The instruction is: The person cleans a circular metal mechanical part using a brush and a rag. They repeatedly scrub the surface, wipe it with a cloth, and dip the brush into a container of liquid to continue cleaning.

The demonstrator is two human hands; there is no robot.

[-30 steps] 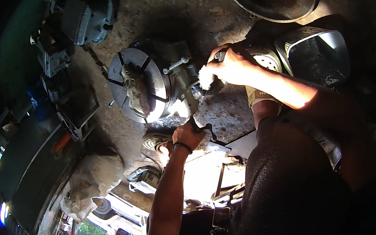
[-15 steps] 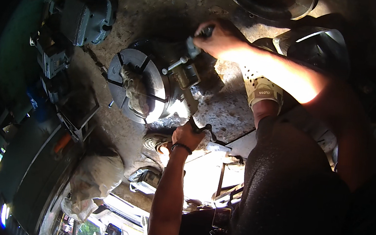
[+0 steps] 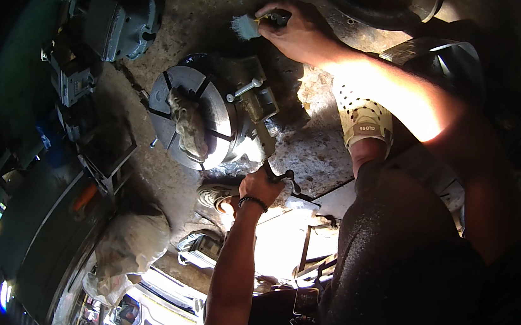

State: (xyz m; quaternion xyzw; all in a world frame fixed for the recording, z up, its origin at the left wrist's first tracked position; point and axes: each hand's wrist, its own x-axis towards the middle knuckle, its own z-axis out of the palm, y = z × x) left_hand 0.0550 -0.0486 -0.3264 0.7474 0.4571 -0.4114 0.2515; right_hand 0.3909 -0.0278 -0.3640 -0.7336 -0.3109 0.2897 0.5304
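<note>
My right hand (image 3: 296, 32) grips a brush (image 3: 245, 28) with pale blue-grey bristles, held above the floor beyond a rotary table. Most of the brush's handle is hidden in my fingers. The rotary table (image 3: 218, 110) is a round grey metal disc with radial slots, and it stands on edge, tilted. A crumpled, dirty rag (image 3: 188, 126) lies against its face. At the near end of its body, my left hand (image 3: 260, 188) is closed around a dark crank handle (image 3: 288, 178). A metal lever (image 3: 244, 90) with a ball end sticks out of the body.
A grey machine vise (image 3: 119, 30) sits on the stained floor at the far left. A dark round basin (image 3: 379, 3) is at the far edge. My shoe (image 3: 363, 119) is right of the rotary table. A pale sack (image 3: 135, 241) stands lower left, beside a dark cabinet (image 3: 45, 216).
My right hand has moved away from the rotary table, up and slightly left, taking the brush clear of its body. The bristles now show plainly. My left hand stays on the crank handle.
</note>
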